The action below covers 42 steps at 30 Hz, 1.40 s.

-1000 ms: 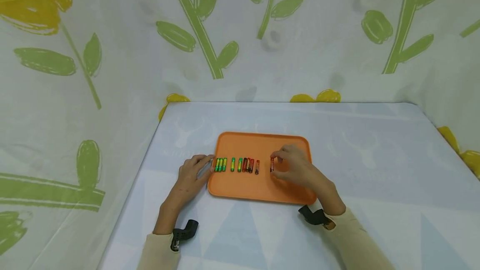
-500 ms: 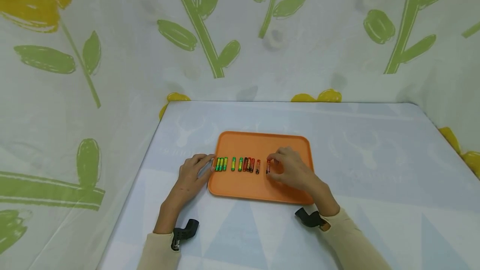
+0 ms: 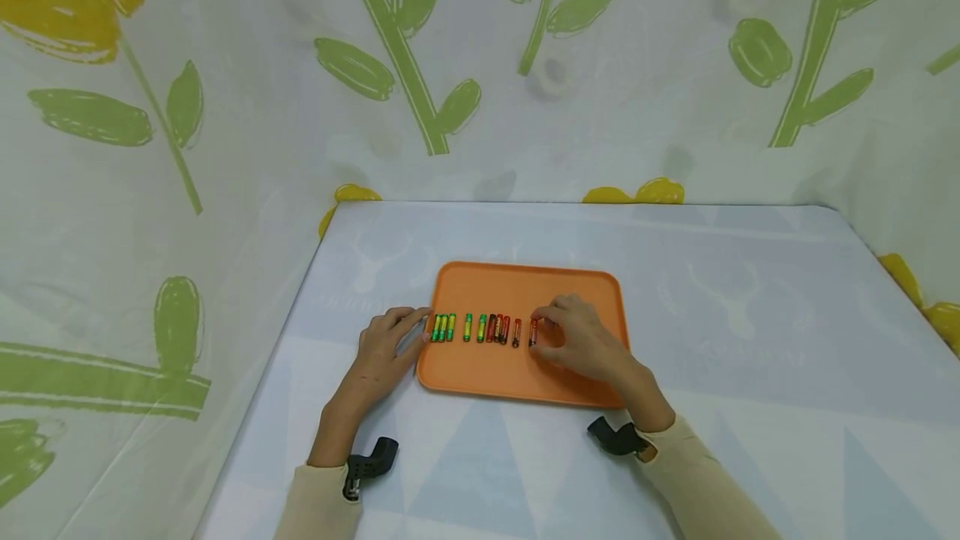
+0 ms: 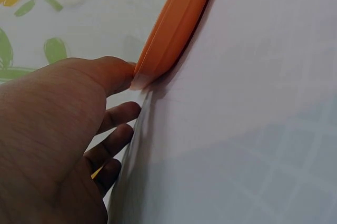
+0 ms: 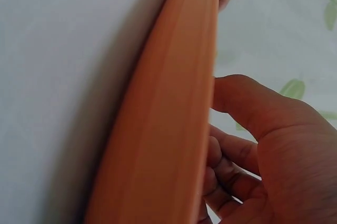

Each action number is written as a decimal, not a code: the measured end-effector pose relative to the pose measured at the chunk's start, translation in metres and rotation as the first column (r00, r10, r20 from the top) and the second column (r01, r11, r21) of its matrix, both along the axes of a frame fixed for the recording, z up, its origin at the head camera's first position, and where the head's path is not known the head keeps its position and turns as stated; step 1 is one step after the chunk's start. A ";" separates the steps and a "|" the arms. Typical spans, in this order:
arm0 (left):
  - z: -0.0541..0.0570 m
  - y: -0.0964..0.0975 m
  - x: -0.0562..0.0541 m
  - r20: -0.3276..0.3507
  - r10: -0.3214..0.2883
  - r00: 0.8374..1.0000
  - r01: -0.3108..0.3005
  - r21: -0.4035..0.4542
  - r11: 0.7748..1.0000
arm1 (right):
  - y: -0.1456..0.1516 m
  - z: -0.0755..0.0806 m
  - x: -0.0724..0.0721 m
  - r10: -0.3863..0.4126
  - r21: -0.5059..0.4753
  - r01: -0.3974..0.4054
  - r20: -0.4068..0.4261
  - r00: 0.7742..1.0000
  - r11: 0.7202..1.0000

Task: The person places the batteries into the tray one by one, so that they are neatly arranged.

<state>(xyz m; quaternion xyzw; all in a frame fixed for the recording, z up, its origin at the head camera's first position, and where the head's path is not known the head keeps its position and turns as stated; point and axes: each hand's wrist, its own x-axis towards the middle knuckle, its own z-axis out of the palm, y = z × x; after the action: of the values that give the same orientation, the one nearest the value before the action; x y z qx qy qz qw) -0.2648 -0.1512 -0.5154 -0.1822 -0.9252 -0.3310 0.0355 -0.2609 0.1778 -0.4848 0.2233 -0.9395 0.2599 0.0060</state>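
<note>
An orange tray [image 3: 480, 373] lies on the table, bearing a row of small batteries. My right hand [image 3: 581, 340] pinches a red battery [image 3: 533, 332] by its two ends, thumb at the near end. Left of it is a single red battery [image 3: 517, 332], then a group of red and dark batteries [image 3: 498, 329]. Green-yellow batteries follow: a battery [image 3: 482, 327], another battery [image 3: 467, 327], and three batteries [image 3: 442, 327] side by side. My left hand [image 3: 386, 352] rests with thumb and index finger at the tray's left rim; its other fingers hang loosely in the left wrist view.
The table [image 3: 720, 298] has a pale cloth with blue triangles. Curtains [image 3: 247, 107] with green leaves and yellow flowers stand behind and at the sides. Black wrist mounts [image 3: 617, 437] sit on both forearms.
My right hand has moved left over the tray with the red battery, narrowing the space to the neighbouring red battery. My left hand stays at the rim.
</note>
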 end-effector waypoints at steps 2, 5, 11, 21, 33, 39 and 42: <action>0.000 0.000 0.000 -0.005 0.003 1.000 -0.003 -0.004 1.000 | 0.000 -0.001 0.000 0.003 0.000 -0.003 0.004 1.000 1.000; 0.000 0.000 0.000 -0.009 0.008 1.000 -0.008 -0.007 1.000 | -0.001 -0.001 -0.001 0.001 0.001 -0.001 0.012 1.000 1.000; 0.002 0.000 0.000 -0.011 0.008 1.000 -0.008 0.010 1.000 | -0.002 -0.002 -0.001 0.007 -0.012 -0.007 0.016 1.000 1.000; 0.002 -0.002 0.001 0.016 0.017 1.000 -0.018 0.013 1.000 | -0.003 -0.006 -0.003 0.021 -0.028 -0.021 0.004 1.000 0.999; 0.003 -0.004 0.001 0.020 0.025 0.999 -0.025 0.001 1.000 | -0.006 -0.006 -0.004 0.029 -0.035 -0.027 0.060 0.998 0.999; 0.003 -0.003 0.001 0.008 0.020 1.000 -0.020 0.026 0.999 | 0.004 0.004 -0.002 -0.018 -0.027 0.021 0.113 0.993 0.999; 0.004 -0.003 0.002 0.024 0.040 0.999 -0.041 0.062 0.997 | 0.018 0.010 0.001 -0.057 -0.087 0.066 0.103 0.993 0.994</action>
<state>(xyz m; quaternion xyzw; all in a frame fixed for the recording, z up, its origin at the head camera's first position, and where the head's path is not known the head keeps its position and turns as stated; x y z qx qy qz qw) -0.2628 -0.1539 -0.5112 -0.1584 -0.9183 -0.3608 0.0374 -0.2598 0.1957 -0.4749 0.1802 -0.9323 0.3127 -0.0231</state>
